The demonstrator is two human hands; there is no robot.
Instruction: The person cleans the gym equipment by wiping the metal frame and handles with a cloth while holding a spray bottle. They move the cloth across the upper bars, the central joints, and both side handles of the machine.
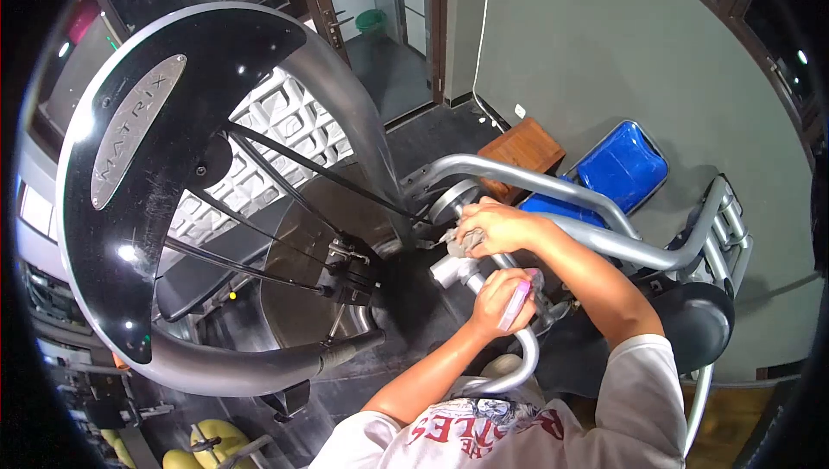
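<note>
Pressing a crumpled grey rag (462,243) against the machine, your right hand (494,227) has its fingers closed over the cloth, and the cloth sits on the silver metal just where the grey tubular arm (535,182) meets its round hub. Nearer to you and a little lower in the scene, your left hand (499,301) is wrapped shut around a pale pink bottle (515,303), which stands roughly upright in the fist with its top toward the far side; whether the left hand also touches the curved silver handle (527,357) beside it is hard to tell. What matters is the line between the two hands: the rag lies just beyond and slightly left of the bottle, close but apart, with the silver cylinder (453,270) of the joint between them. That handle's long axis runs from the joint back toward your chest, curling down past the left fist, while the tubular arm sweeps off to the right and far, over the black seat pad (699,322) and toward the blue chair (623,165). So your right hand is the one on the metal, and your left is the nearer one. Off to the left stands the big black shroud (147,167) with its cables (285,184), well apart from both hands.
</note>
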